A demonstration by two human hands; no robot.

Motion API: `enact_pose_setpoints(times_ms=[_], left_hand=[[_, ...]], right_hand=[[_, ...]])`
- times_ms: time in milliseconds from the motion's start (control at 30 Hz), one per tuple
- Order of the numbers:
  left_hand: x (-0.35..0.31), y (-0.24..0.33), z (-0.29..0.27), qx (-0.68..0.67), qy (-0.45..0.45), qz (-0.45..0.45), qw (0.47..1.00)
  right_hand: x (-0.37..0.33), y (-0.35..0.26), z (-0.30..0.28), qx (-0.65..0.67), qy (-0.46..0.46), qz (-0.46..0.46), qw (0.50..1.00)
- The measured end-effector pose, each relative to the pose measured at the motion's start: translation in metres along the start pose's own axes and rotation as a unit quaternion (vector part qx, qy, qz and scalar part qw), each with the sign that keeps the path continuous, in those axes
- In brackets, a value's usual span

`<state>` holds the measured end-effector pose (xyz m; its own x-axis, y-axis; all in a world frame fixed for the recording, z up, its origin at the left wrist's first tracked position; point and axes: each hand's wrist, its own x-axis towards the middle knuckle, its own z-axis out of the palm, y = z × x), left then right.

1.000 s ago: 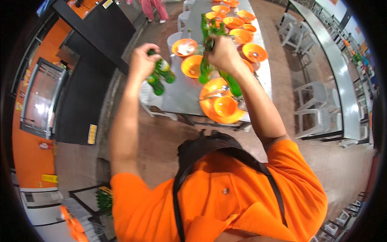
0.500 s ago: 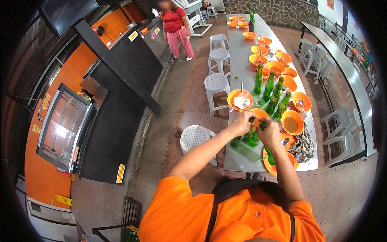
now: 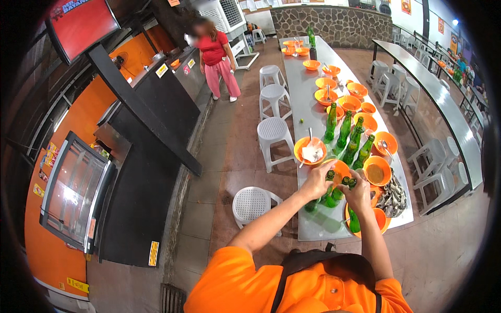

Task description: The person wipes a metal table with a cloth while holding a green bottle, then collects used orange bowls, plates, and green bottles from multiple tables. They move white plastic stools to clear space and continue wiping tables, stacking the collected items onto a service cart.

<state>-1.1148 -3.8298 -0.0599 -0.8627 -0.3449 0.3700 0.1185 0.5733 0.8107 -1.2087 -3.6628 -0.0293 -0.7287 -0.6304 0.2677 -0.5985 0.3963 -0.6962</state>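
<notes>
Over the near end of the long metal table, my left hand is closed around the neck of a green glass bottle. Just to its right, my right hand grips green bottles by their necks, one bottle hanging below the palm. Their lower parts overlap, so I cannot tell how many I hold. Several more green bottles stand upright beyond my hands. An orange bowl lies partly hidden behind my fingers. Left of it sits an orange bowl with crumpled white tissue and a spoon.
A bowl of brown broth, a crumpled dark grey cloth-like heap and an orange plate lie at right. Used orange bowls line the table. White stools stand along its left side. A person in red stands far left.
The view has tilted up a little. My right hand has drawn bottle necks together in its grip, and the bottle below it has shifted slightly. My left hand stays on its bottle neck.
</notes>
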Motion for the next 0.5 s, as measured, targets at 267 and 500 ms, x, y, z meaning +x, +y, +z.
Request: enact_pose_setpoints(times_ms=[267, 500], left_hand=[[-0.03, -0.016, 0.002, -0.151, 0.157, -0.035, 0.975], [-0.051, -0.04, 0.018, -0.042, 0.187, -0.051, 0.98]], right_hand=[[-0.054, -0.013, 0.012, 0.193, 0.125, -0.041, 0.972], [-0.074, 0.011, 0.065, 0.239, 0.075, -0.05, 0.967]])
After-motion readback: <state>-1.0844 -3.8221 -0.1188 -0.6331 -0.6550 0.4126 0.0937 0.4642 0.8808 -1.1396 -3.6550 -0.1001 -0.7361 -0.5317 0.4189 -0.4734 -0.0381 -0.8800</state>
